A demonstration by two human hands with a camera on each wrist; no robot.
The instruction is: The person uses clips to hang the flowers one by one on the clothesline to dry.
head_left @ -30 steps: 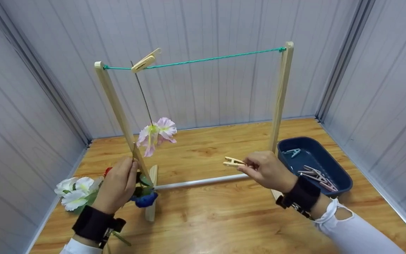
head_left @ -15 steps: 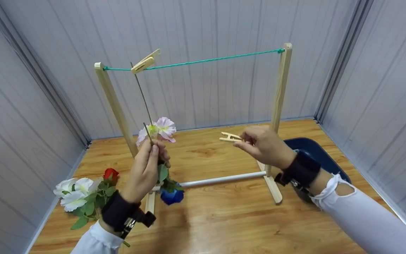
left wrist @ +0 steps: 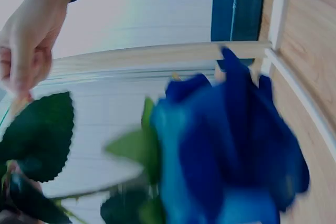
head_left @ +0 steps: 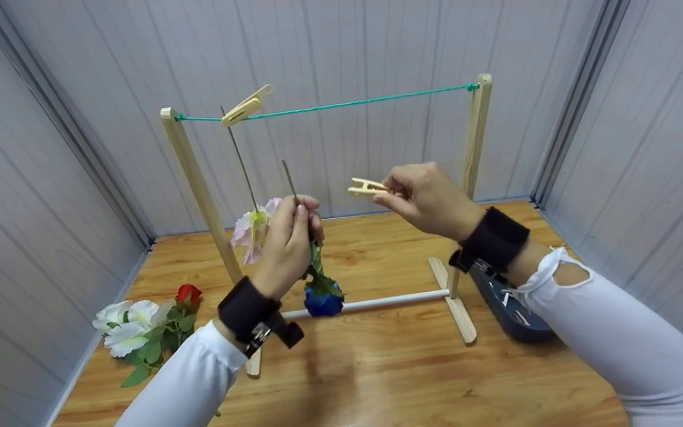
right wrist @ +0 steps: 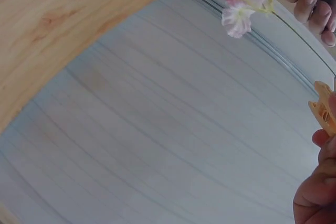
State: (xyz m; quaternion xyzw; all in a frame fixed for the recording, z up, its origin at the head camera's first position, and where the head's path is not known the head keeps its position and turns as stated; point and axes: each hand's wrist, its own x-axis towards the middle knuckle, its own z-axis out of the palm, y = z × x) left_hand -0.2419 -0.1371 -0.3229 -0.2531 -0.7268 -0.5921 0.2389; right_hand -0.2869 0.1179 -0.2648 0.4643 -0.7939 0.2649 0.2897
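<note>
1. Wood-grain tabletop (head_left: pixel 412 379) spreads beneath everything before me, with panelled walls around it.
2. On it stands a wooden frame (head_left: pixel 196 181), two posts joined low down by a white bar (head_left: pixel 398 300) and near their tops by a green cord (head_left: pixel 341 106).
3. To my right sits a dark blue tray (head_left: pixel 510 329), partly hidden by my white sleeve (head_left: pixel 602 320); a few small pieces show inside.
4. My left hand (head_left: pixel 288 237) grips the stem of a blue rose (head_left: pixel 324 298). I have it upside down, bloom below my fingers and bare stem end pointing up, well below the cord.
5. My right hand (head_left: pixel 430 198) pinches a yellow clothespin (head_left: pixel 368 187) between thumb and fingers, its free end turned left towards the stem, apart from it and below the cord.
6. White flowers (head_left: pixel 131 329) lie at my far left, a red rose (head_left: pixel 188 294) just beside them.
7. One pink flower (head_left: pixel 249 234) hangs head down near the left post, partly behind my left hand.
8. Smallest is another yellow peg (head_left: pixel 241 111), tilted on the cord, clipping that flower's stem.
</note>
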